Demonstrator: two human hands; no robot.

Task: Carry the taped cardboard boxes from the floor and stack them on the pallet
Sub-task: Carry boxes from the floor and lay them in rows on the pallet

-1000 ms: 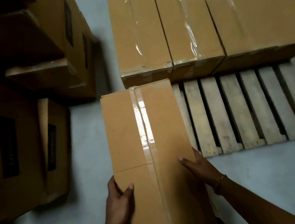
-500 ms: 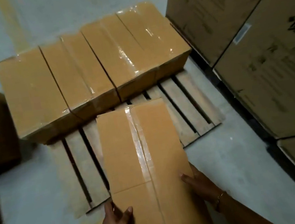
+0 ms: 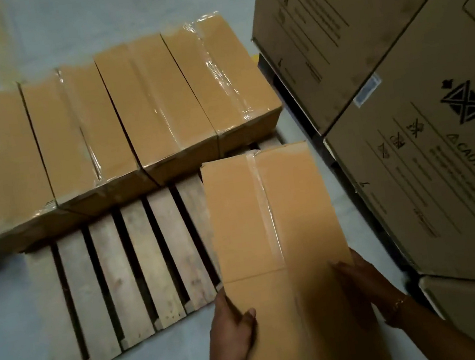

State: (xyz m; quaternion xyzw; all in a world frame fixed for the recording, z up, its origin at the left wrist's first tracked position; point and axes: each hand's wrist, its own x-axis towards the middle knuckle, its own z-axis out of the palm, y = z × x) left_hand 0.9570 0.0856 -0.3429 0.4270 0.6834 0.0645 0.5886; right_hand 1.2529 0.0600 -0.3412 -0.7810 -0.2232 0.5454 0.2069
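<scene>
Box [image 3: 273, 223] shifted right over the pallet [image 3: 139, 270] — both hands clamped on it; grey floor [image 3: 15, 348].

Warehouse: wooden pallet [image 3: 139, 273], stacked cartons [image 3: 427, 153], concrete floor [image 3: 12, 348].

row of four taped boxes [image 3: 118, 120] on the far half of the pallet [image 3: 127, 271], held box [image 3: 277, 235] over its right near end, printed cartons [image 3: 435, 121] stacked right, floor [image 3: 15, 348] beneath
</scene>
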